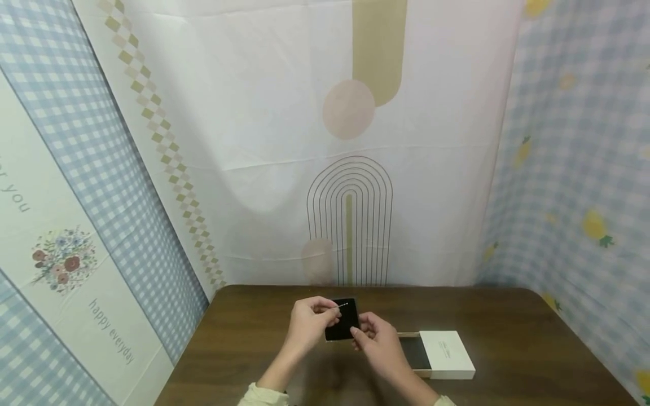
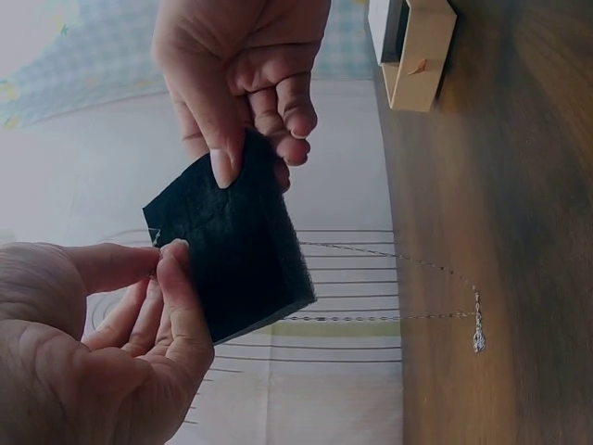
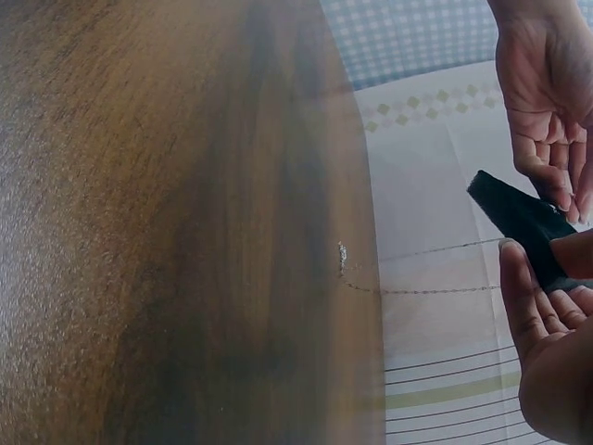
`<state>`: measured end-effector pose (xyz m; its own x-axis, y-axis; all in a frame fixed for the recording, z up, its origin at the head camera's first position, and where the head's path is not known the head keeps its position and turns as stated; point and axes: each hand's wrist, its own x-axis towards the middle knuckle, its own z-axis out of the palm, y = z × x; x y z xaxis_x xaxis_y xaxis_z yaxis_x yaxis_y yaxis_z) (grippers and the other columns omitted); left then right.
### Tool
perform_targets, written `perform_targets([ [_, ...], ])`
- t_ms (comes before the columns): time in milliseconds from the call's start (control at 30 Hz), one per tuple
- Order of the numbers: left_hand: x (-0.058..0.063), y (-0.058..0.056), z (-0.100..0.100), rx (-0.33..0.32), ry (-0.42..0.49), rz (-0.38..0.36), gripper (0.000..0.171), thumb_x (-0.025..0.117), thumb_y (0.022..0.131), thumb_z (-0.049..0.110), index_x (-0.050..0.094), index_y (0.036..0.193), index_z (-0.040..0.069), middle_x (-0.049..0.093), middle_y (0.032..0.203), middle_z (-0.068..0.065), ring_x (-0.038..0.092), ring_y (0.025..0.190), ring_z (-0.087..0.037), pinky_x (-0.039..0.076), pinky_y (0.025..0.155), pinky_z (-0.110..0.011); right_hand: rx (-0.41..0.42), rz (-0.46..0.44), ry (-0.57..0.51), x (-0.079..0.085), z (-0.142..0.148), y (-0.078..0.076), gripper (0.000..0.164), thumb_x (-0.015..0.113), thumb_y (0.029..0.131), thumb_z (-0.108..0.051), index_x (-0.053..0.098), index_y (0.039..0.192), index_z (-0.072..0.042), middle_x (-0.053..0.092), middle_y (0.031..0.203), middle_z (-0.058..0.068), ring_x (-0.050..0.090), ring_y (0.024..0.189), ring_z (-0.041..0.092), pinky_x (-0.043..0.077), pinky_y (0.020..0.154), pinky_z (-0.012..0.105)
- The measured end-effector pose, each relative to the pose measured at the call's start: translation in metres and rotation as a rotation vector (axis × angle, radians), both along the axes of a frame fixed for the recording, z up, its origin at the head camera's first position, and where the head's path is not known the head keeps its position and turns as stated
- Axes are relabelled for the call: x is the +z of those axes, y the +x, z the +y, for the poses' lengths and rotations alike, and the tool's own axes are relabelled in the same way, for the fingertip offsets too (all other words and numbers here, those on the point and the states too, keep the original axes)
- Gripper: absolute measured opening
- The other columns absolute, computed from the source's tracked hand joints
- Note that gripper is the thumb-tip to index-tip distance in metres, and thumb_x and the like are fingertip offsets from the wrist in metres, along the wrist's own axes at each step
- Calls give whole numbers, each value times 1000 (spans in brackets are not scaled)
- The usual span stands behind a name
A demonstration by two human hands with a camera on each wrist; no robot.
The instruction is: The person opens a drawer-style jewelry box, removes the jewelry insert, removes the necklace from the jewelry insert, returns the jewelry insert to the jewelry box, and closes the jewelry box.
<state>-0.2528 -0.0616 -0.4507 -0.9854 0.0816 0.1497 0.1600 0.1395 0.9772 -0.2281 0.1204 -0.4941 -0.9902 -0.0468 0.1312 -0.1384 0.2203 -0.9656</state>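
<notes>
A square black jewelry pad [image 1: 347,326] is held up over the table, its right edge gripped between the thumb and fingers of my right hand [image 1: 380,341]. At the pad's left edge, thumb and forefinger of my left hand [image 1: 310,322] pinch a thin silver necklace [image 2: 371,250]. Two strands of its chain hang from the pad, joining at a silver pendant [image 2: 478,336] that dangles free, also visible in the right wrist view. A short bit of chain lies across the pad's face by the left fingertips. My fingers hide the pinched part.
A white box sleeve [image 1: 449,354] with small lettering lies on the brown wooden table [image 1: 244,349], right of my hands. Its drawer [image 1: 416,353], with a dark inside, is pulled partly out toward the left. Printed cloth hangs [image 1: 274,169] behind the table and at both sides.
</notes>
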Motion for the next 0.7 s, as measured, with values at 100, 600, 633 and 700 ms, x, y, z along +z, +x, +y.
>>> perform_targets([
  [100,2,-2,-1,-7,10,-2,12,76,94,5,76,97,-6,79,89,-19,75,75,-14,63,70,-21,6,10,19,1,1,-2,17,71,100,-7,70,115,1,75,92,12,74,77,20,62,68,26],
  [600,4,-6,-9,2,-48,29,11,77,95,7,78,97,-4,79,90,-17,71,74,-12,61,68,-20,40,-13,35,-5,1,1,16,71,99,-7,71,113,1,75,90,10,72,74,19,60,65,24],
  [633,4,-6,-9,3,-62,35,11,77,95,7,78,96,-4,79,89,-16,71,74,-11,60,67,-20,44,-15,37,-6,1,1,16,71,99,-7,71,113,1,74,90,10,72,75,20,60,65,24],
  [700,4,-8,-10,9,-99,54,10,77,95,7,78,95,-2,79,88,-15,70,73,-11,60,67,-20,52,-17,41,-7,1,1,16,71,99,-7,71,113,1,74,90,9,73,75,21,60,65,24],
])
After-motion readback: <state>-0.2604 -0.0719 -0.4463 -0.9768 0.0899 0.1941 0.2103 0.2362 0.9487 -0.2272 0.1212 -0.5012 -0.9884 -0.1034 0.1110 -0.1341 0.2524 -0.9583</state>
